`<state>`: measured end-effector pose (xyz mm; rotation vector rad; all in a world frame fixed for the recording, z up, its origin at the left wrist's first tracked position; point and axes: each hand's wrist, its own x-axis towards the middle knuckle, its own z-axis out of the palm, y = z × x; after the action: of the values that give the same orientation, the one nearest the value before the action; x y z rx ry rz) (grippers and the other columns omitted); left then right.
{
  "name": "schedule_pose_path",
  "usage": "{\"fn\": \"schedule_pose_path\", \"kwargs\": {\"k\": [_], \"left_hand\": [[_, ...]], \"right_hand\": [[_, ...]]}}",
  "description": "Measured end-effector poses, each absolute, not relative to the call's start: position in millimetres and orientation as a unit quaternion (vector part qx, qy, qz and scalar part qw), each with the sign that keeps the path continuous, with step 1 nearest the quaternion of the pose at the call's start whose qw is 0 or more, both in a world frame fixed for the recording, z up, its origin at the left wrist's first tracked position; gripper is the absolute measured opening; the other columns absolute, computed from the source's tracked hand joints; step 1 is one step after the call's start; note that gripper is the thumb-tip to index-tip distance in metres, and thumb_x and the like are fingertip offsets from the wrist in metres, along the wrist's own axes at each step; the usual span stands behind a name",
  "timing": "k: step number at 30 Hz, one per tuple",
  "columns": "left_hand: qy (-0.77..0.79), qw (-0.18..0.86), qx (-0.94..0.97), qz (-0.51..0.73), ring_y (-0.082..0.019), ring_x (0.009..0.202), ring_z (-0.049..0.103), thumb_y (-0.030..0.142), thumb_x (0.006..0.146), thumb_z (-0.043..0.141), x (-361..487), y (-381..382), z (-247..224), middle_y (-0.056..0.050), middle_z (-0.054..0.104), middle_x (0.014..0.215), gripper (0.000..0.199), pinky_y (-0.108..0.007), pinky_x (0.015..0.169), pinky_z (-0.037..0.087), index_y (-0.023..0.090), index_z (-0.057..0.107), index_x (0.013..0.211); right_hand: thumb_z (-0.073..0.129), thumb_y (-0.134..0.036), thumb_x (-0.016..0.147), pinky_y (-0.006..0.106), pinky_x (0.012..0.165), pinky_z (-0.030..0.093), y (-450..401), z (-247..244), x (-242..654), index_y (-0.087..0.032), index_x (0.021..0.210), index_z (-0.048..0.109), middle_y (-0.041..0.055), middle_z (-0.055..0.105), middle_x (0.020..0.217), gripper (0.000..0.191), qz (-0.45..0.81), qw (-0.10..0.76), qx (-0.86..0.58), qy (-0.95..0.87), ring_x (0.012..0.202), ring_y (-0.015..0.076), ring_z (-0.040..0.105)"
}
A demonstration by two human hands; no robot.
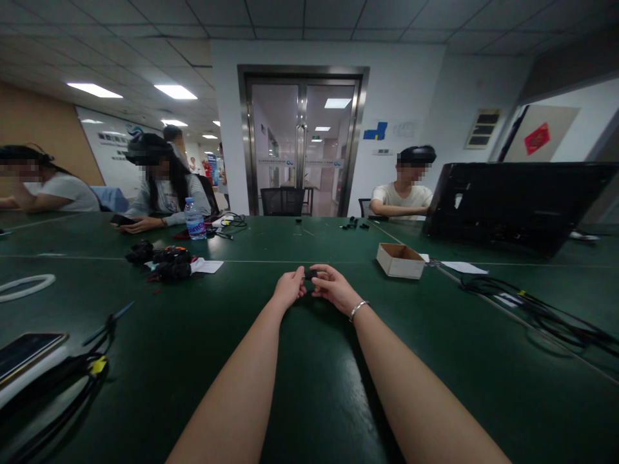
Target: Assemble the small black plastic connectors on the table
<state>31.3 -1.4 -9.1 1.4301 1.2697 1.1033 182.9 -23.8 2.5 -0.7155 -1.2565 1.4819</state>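
Observation:
Both arms reach forward over the dark green table (319, 367). Between my hands is a small black object (310, 274), too small to tell its kind. My left hand (290, 287) is closed, its thumb and fingers pinching the object's left side. From the right, my right hand (334, 287) grips the same piece with thumb and fingertips, its fingers curved around it. A silver bracelet (358, 310) circles my right wrist. Just above the tabletop, the two hands nearly meet. To their right stands an open cardboard box (400, 261).
Left are a bundle of black gear (167, 261), a water bottle (195, 220), a phone (29, 354), a white ring (26, 287) and black cables (91, 374). Right are a large monitor (512, 206) and more cables (541, 309). Small black pieces (353, 223) lie ahead. People sit across the table.

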Motion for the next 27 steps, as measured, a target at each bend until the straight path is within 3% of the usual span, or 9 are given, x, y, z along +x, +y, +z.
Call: {"fn": "schedule_pose_path", "kwargs": {"k": [9, 17, 27], "left_hand": [[0.52, 0.444, 0.571, 0.455, -0.01, 0.039, 0.043, 0.06, 0.082, 0.039, 30.9, -5.2, -5.2, 0.0, 0.048, 0.046, 0.051, -0.022, 0.041, 0.033, 0.016, 0.05, 0.06], [0.481, 0.421, 0.563, 0.525, -0.007, 0.044, 0.044, 0.051, 0.075, 0.057, 33.3, -14.2, -2.6, 0.003, 0.05, 0.057, 0.035, -0.018, 0.04, 0.034, 0.016, 0.055, 0.079], [0.451, 0.465, 0.561, 0.516, -0.013, 0.067, 0.058, 0.034, 0.072, 0.068, 32.0, -15.4, -0.4, -0.008, 0.066, 0.079, 0.029, -0.019, 0.049, 0.043, 0.012, 0.064, 0.091]], "right_hand": [[0.08, -0.021, 0.062, 0.027, 0.061, 0.055, -24.0, 1.9, 185.2, -0.02, 0.097, 0.06, -0.0019, 0.056, 0.081, 0.04, 0.628, 0.503, -0.283, -0.523, 0.057, 0.008, 0.054], [0.077, -0.02, 0.068, 0.028, 0.057, 0.057, -21.8, 0.6, 181.5, -0.017, 0.094, 0.061, -0.003, 0.057, 0.069, 0.031, 0.618, 0.532, -0.314, -0.487, 0.044, 0.005, 0.047], [0.067, -0.014, 0.079, 0.029, 0.056, 0.058, -21.0, 1.4, 181.3, -0.016, 0.097, 0.059, 0.0016, 0.062, 0.073, 0.02, 0.621, 0.547, -0.348, -0.44, 0.046, 0.0072, 0.051]]}}
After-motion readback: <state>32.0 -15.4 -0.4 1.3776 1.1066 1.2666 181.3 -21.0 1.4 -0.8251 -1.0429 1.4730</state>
